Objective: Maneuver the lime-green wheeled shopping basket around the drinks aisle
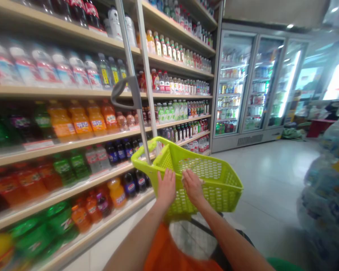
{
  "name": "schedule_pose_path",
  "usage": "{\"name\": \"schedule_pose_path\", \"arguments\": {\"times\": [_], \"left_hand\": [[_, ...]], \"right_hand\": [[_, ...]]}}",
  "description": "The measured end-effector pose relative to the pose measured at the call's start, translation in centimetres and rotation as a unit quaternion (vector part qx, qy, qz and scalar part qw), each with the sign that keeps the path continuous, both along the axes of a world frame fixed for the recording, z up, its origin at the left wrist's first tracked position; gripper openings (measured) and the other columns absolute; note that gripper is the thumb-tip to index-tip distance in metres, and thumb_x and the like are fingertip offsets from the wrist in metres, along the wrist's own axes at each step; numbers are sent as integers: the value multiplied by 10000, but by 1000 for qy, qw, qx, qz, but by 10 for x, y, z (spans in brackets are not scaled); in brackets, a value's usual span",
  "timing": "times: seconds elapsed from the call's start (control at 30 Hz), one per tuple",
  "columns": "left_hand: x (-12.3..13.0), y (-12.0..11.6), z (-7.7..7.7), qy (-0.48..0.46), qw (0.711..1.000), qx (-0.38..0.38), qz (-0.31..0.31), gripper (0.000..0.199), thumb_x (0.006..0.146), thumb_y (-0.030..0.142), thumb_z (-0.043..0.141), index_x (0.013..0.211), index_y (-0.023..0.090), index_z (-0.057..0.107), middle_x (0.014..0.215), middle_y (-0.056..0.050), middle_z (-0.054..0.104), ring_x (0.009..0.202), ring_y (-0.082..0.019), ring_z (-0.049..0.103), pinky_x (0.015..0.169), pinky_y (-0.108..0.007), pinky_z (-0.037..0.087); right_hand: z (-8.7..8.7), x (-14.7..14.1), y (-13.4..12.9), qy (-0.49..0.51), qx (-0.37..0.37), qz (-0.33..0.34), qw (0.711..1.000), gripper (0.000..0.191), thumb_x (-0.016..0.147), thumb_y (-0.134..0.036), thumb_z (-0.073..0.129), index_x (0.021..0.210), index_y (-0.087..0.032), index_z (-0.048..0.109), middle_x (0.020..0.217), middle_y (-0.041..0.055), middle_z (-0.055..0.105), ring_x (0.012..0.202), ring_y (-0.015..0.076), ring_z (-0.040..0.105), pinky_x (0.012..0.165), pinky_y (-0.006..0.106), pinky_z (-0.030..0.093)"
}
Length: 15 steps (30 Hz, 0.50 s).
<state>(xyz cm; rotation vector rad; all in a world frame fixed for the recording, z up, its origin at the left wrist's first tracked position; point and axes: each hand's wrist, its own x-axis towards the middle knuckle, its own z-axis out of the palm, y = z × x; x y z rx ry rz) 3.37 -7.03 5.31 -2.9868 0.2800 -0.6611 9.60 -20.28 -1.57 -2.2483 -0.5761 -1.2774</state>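
Observation:
A lime-green plastic shopping basket (211, 188) with perforated walls stands in front of me, its long metal pull handle (131, 60) raised and fitted with a grey grip (126, 92). My left hand (166, 186) holds the near rim close to the handle end, fingers over the edge. To its right, my right hand (193, 186) rests on the same rim with its fingers together. Pale edges of what looks like a cloth (202, 181) show beside and under that hand; most of it is hidden. Inside the basket I see only its green walls.
Drink shelves (101, 148) full of bottles run along the left, close to the basket. Glass-door fridges (251, 86) stand at the back. Plastic-wrapped packs (316, 210) are stacked at the right, beside the pale tiled floor (274, 165).

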Motion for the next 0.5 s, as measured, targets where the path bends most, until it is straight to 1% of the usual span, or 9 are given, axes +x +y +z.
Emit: {"name": "schedule_pose_path", "arguments": {"times": [0.07,0.1,0.2,0.27,0.33,0.4,0.5], "left_hand": [[4,-7,-1,17,1000,4,-18,539,809,152,336,1347,130,372,1427,-128,348,1355,-253,214,1097,-557,87],[5,-9,-1,24,1000,4,-19,533,816,158,330,1347,135,371,1426,-127,352,1357,-254,209,1096,-556,89],[5,-11,-1,36,999,5,-12,556,801,142,342,1356,138,350,1436,-128,333,1363,-254,190,1089,-574,74],[4,-10,-2,39,999,9,-16,589,778,124,359,1366,138,328,1448,-123,309,1366,-246,178,1087,-580,61],[4,-11,-3,37,999,11,-10,602,768,117,364,1368,131,321,1457,-125,288,1370,-245,165,1088,-576,61],[4,-15,-6,39,999,11,-5,593,772,129,367,1364,131,330,1461,-129,278,1370,-252,159,1088,-571,74],[4,-22,-9,45,999,11,-12,571,786,170,373,1356,147,344,1459,-128,284,1369,-263,159,1076,-585,105]], "right_hand": [[3,-3,6,17,-21,-17,999,329,869,-213,420,1167,-202,559,1242,110,552,1175,241,469,972,445,350],[4,-4,4,26,-29,-30,999,328,860,-216,440,1166,-207,556,1251,109,547,1176,252,467,975,464,334],[0,-8,-17,49,-41,-63,996,334,836,-192,463,1156,-219,556,1252,104,549,1165,263,476,973,492,309],[-4,-11,-34,58,-35,-89,994,332,829,-177,455,1139,-217,565,1242,105,555,1163,270,473,969,499,299],[-6,-14,-45,59,-24,-110,992,328,830,-184,445,1134,-208,566,1245,114,548,1173,273,458,966,493,294],[-4,-16,-44,59,-19,-107,992,330,831,-217,453,1144,-199,557,1255,125,534,1181,268,443,957,470,305],[2,-17,-32,68,-14,-82,994,337,822,-284,497,1142,-200,558,1243,125,539,1166,259,449,942,446,324]]}}
